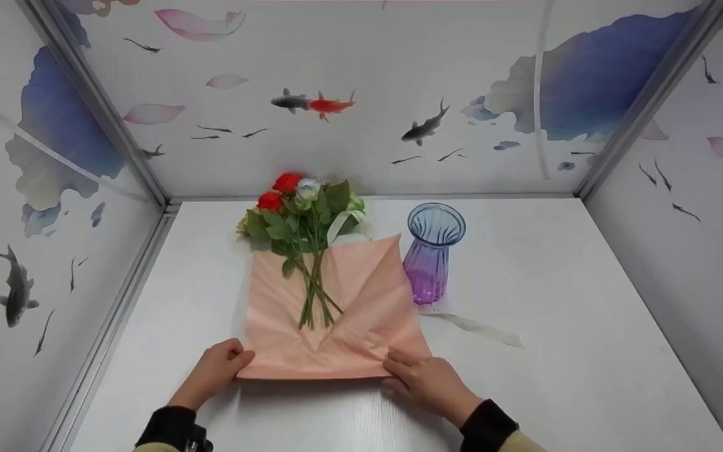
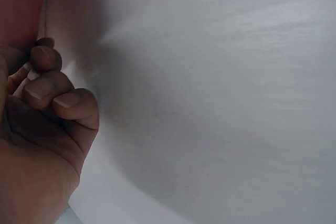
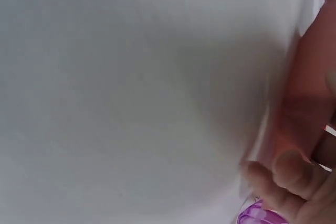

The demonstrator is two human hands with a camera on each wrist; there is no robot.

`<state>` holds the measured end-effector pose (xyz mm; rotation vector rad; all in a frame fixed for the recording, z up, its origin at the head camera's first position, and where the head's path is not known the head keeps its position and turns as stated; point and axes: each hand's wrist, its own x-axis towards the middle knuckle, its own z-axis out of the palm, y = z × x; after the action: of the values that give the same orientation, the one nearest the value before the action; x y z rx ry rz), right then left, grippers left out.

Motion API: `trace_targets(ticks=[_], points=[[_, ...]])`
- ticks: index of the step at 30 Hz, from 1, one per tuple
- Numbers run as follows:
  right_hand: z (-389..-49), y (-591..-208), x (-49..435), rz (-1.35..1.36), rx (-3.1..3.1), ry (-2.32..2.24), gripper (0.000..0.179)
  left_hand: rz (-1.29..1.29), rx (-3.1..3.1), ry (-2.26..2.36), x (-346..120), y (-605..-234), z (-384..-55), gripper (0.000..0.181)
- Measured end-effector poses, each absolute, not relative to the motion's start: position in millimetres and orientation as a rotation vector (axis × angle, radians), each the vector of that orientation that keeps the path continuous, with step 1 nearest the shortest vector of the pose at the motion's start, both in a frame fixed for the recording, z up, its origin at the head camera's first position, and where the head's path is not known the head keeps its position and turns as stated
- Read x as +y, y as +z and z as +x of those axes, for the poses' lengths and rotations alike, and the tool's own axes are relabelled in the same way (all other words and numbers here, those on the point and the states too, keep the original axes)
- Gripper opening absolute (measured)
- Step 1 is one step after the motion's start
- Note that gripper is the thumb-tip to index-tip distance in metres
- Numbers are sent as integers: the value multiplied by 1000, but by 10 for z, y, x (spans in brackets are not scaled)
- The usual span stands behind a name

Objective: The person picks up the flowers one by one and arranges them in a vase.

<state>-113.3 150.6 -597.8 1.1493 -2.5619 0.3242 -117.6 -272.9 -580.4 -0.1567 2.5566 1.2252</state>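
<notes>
A sheet of peach wrapping paper (image 1: 361, 282) lies creased on the white table, its near edge lifted a little. My left hand (image 1: 216, 370) pinches its near left corner; the left wrist view shows that hand (image 2: 47, 124) with curled fingers. My right hand (image 1: 427, 380) grips the near edge close to the right corner, fingers on top and thumb beneath. In the right wrist view the fingers (image 3: 286, 182) bend against the paper (image 3: 307, 82). A bunch of artificial flowers (image 1: 299, 220), with red and pale blooms, rests on the paper, stems toward me.
A blue-to-purple glass vase (image 1: 430, 257) stands right of the paper, touching or very near its edge. A pale ribbon (image 1: 481, 328) trails across the table (image 1: 562, 282) beside it. Printed panels (image 1: 361, 50) enclose the back and both sides.
</notes>
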Motion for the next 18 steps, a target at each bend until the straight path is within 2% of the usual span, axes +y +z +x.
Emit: trace_targets(ticks=[3, 9, 11, 13, 16, 18], points=[[-1090, -5940, 1557, 1126, -2740, 358, 35, -200, 2496, 1218, -2773, -5783, -1155, 26], [-1081, -5914, 1599, 1078, -2872, 230, 22, -253, 2536, 1116, -2782, -5842, -1149, 23], [-1090, -5913, 1596, 1086, -2887, 208, 23, -227, 2585, 1082, -2772, -5872, -1161, 22], [-1097, -5896, 1593, 1086, -2953, 236, 31, -186, 2634, 1049, -2762, -5899, -1175, 22], [-1110, -5828, 1598, 1079, -3111, 341, 54, -138, 2689, 1002, -2748, -5918, -1181, 23], [-1116, -5750, 1605, 1088, -3223, 420, 61, -119, 2705, 976, -2738, -5922, -1174, 22]])
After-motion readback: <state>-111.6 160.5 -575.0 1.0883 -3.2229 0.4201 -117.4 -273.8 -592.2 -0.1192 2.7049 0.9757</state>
